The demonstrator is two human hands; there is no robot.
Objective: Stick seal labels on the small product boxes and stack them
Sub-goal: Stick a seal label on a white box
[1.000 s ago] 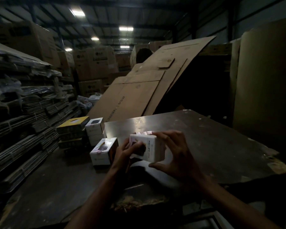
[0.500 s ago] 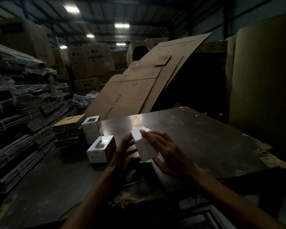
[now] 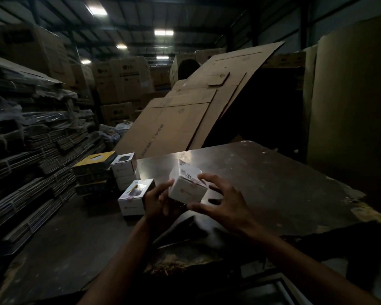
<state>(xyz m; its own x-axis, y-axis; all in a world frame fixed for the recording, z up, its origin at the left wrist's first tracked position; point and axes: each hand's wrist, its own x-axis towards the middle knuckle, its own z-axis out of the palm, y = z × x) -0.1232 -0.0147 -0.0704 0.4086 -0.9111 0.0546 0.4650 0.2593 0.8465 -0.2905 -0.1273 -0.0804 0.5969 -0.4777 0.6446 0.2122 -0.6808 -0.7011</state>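
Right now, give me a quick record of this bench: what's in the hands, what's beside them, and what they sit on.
held: white box, off the table, tilted
left hand: grips the box's left side
right hand: fingers curled over its right edge
nearest: single box, left of the hands
stack: white boxes behind it, beside yellow-topped boxes
surface: dark table
seal on held box: cannot tell

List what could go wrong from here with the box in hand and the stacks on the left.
1. The white box is held above the table only by fingertips of the left hand and right hand; it could slip.
2. The single box lies right beside the left hand; a careless move might knock it.
3. Dim light may hide a crooked seal.
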